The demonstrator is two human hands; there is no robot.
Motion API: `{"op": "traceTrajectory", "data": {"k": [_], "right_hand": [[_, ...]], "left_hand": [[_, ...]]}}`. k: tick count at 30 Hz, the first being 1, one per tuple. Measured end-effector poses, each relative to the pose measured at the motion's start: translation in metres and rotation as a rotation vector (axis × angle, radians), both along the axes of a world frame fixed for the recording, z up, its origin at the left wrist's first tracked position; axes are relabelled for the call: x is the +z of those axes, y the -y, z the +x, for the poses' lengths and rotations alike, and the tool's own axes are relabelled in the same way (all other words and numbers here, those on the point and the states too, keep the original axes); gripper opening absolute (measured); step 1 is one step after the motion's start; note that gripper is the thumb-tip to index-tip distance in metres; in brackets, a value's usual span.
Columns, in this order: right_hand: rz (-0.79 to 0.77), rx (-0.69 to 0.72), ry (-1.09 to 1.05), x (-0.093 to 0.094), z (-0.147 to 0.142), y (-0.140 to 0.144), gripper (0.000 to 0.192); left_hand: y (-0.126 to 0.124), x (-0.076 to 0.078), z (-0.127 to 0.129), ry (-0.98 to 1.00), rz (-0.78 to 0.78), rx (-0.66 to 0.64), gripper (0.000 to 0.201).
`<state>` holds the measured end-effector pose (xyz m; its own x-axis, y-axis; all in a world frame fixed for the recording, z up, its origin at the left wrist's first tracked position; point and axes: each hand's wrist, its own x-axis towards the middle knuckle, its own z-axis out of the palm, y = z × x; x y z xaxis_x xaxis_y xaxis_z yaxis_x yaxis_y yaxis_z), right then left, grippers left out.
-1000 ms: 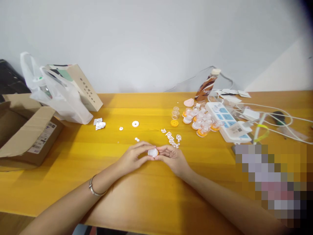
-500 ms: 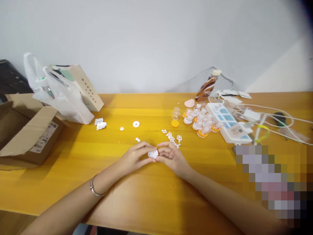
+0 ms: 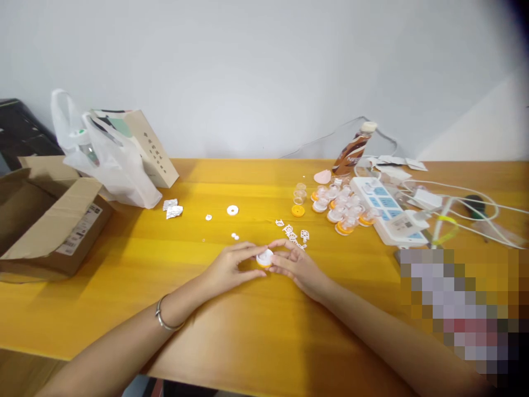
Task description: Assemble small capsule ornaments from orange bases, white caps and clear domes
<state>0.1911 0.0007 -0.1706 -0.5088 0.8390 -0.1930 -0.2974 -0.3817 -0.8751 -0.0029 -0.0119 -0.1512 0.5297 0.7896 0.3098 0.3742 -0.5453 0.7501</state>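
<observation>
Yellow wooden surface (image 3: 124,259) against a pale wall, strewn with small parts.

Left hand (image 3: 231,266) and right hand (image 3: 295,264) meeting at mid-surface, fingertips curled in and pinched together on a small white-and-orange cap piece (image 3: 264,257). Neither hand fully shut; fingers closed only as far as the piece allows, palms turned inward, wrists resting low. Bracelet (image 3: 165,320) on the left wrist.

Piece sitting directly between the two hands: at 3 o'clock from the left hand, at 9 o'clock from the right, touching the fingertips of both, just above the surface.

Likely light, stiff moulded plastic, smooth and a bit slippery, small enough to pop free under a hard squeeze. Best taken by the rim, thumb against forefinger, with gentle pressure.

Outward: white cut-out bits (image 3: 294,234) close by at 1 o'clock; a white ring (image 3: 232,210) at 11 o'clock; a cluster of clear and orange caps (image 3: 341,204) farther at 2 o'clock, beside a power strip (image 3: 388,212) and a brown bottle (image 3: 353,149). Plastic bag (image 3: 111,160) and cardboard box (image 3: 45,220) well apart at 10 o'clock.
</observation>
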Motion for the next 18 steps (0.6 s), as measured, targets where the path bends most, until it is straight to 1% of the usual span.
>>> {"op": "traceTrajectory", "data": {"k": [2,4,7,9,11,15,17,18], "right_hand": [[-0.059,-0.016,-0.025,0.0012,0.0009,-0.0012,0.025],[-0.083,-0.022,-0.035,0.0027,0.0012,-0.0018,0.024],[-0.090,-0.012,-0.020,0.0036,0.0010,-0.0024,0.023],[-0.058,-0.013,0.012,0.0025,0.0005,-0.0024,0.024],[0.023,-0.005,0.059,0.0002,-0.0002,-0.0010,0.024],[0.234,0.016,0.215,-0.0039,-0.0013,0.0052,0.026],[0.382,-0.034,0.351,-0.0018,0.0012,0.0061,0.026],[0.471,-0.083,0.433,0.0008,0.0040,0.0047,0.025]], "left_hand": [[0.0009,-0.0005,0.0015,0.016,-0.024,0.009,0.049],[0.0020,-0.0007,0.0035,0.034,-0.045,0.022,0.048],[0.0033,-0.0005,0.0062,0.070,-0.080,0.041,0.041],[0.0038,-0.0001,0.0072,0.082,-0.093,0.058,0.037],[0.0042,0.0012,0.0072,0.059,-0.090,0.065,0.035],[0.0042,0.0054,0.0043,-0.073,-0.047,0.026,0.031],[0.0038,0.0069,0.0022,-0.151,-0.014,0.014,0.029],[0.0035,0.0072,0.0015,-0.187,0.001,0.009,0.029]]}}
